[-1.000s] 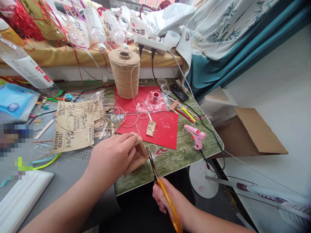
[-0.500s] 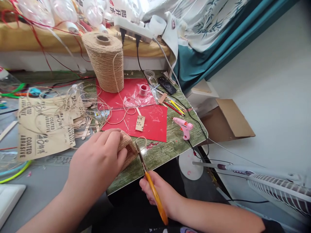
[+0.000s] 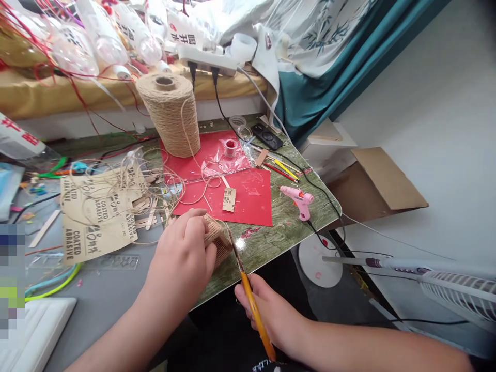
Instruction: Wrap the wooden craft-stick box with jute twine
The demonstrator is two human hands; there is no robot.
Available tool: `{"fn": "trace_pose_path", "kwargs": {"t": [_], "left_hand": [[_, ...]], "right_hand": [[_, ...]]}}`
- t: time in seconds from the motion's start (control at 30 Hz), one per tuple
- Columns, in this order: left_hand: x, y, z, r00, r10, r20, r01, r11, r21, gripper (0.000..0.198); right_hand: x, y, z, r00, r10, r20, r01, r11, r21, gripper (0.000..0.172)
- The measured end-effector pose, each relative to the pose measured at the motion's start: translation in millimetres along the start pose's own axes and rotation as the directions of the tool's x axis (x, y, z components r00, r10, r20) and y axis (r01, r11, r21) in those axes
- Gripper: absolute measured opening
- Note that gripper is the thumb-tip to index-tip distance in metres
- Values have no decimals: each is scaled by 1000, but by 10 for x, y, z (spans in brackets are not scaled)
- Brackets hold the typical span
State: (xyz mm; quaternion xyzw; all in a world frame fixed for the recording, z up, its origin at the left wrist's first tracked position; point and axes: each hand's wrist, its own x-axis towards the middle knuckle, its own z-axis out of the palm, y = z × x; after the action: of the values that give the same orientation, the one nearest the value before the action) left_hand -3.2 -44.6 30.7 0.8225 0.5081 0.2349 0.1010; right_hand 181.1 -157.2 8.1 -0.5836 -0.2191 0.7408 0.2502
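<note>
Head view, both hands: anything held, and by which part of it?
Left hand: twine-wrapped box, by its left side as pictured. Right hand: scissors, by the orange handle.

It looks like a room in a home, with a desk corner given to handicraft. The home shows in the teal curtain [image 3: 349,77], the plain pale wall [image 3: 445,119], the fan [image 3: 457,292] beside the table [image 3: 282,232], and the cloth-covered ledge [image 3: 108,103], where bottles [image 3: 103,36] lie crowded near a power strip [image 3: 207,58]. The handicraft shows in the twine spool [image 3: 170,119], red sheets [image 3: 251,199], sandpaper [image 3: 96,217], wooden sticks [image 3: 152,211], pink glue gun [image 3: 303,204] and scissors [image 3: 256,315]. An open carton [image 3: 391,178] beyond the table's right edge adds to the cramped, lived-in clutter
</note>
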Motion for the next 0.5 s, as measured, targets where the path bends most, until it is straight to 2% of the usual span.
{"fn": "trace_pose_path", "kwargs": {"t": [0.3,0.5], "left_hand": [[10,-71,-1,999,-37,-22,38,999,21,20],[27,-105,-14,999,-42,26,40,996,82,14]], "right_hand": [[-101,-15,-112,999,32,-8,-33,996,-77,69],[-113,-4,-209,999,40,15,-39,998,-54,55]]}}
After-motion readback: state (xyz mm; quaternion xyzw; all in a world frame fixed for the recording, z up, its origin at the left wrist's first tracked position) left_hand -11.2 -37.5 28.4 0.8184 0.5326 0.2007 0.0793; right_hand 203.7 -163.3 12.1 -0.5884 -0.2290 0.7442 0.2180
